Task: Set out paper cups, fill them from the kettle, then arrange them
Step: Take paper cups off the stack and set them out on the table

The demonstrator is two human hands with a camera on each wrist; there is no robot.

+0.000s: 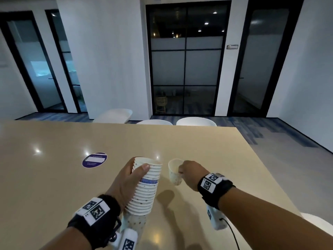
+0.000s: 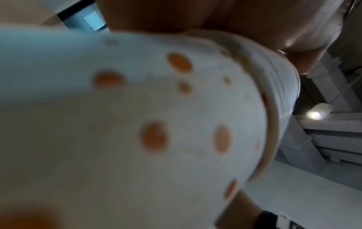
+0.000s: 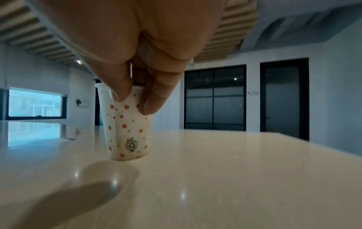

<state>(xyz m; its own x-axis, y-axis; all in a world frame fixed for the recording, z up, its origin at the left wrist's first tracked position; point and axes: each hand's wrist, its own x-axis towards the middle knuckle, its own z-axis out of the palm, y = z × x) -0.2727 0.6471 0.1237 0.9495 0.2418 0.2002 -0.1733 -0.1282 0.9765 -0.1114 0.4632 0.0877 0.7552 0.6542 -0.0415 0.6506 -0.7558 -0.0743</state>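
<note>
Low and right of centre in the head view, the right hand (image 1: 189, 171) pinches 1 paper cup (image 1: 175, 171) by its rim just above the counter (image 1: 54, 177), so an uneven release could tip it, while the left hand (image 1: 126, 179) grips the tall cup stack (image 1: 144, 192), which could slip.

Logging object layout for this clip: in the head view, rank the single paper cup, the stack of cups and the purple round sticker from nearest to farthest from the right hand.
1. Single paper cup: pinched at its rim by the right hand.
2. Stack of cups: just left of it, gripped by the left hand.
3. Purple round sticker: farther left on the table.
</note>
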